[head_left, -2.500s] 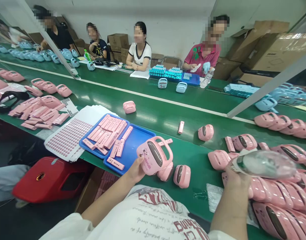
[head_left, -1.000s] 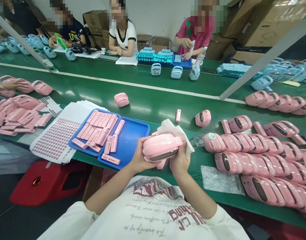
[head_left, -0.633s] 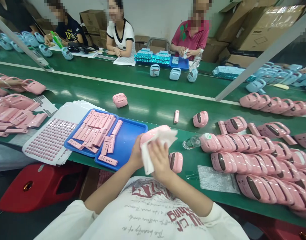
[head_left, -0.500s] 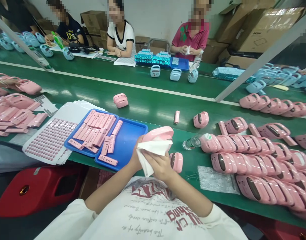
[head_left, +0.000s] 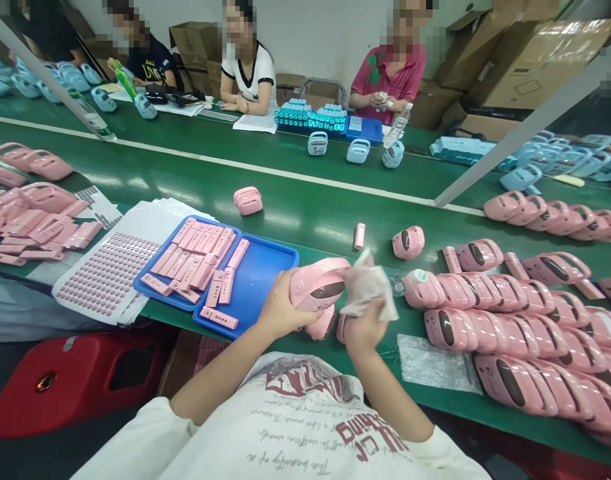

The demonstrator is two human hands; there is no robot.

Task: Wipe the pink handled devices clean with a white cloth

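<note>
My left hand point(head_left: 276, 308) is wrapped round the side of a glossy pink plastic housing point(head_left: 310, 285) with a dark oval window and a handle. It is held above the table's near edge. In my right hand point(head_left: 368, 328) is a crumpled white cloth point(head_left: 369, 292), just right of the housing; some of those fingers are hidden by the cloth. Below the held piece, another pink housing point(head_left: 321, 324) sits on the green table, partly covered. Left of my hands, a blue tray point(head_left: 252, 287) holds several pink button strips point(head_left: 224, 283).
Rows of pink housings point(head_left: 500, 330) fill the right side, near a clear bottle point(head_left: 397, 285) and a plastic bag point(head_left: 435, 363). Sticker sheets point(head_left: 102, 273) and a pile of pink parts point(head_left: 32, 223) lie left. Co-workers sit across the table. A red stool point(head_left: 80, 373) stands lower left.
The cloth has come off the housing and moved right with my right hand. The housing is now turned so that its dark window shows, still in my left hand.
</note>
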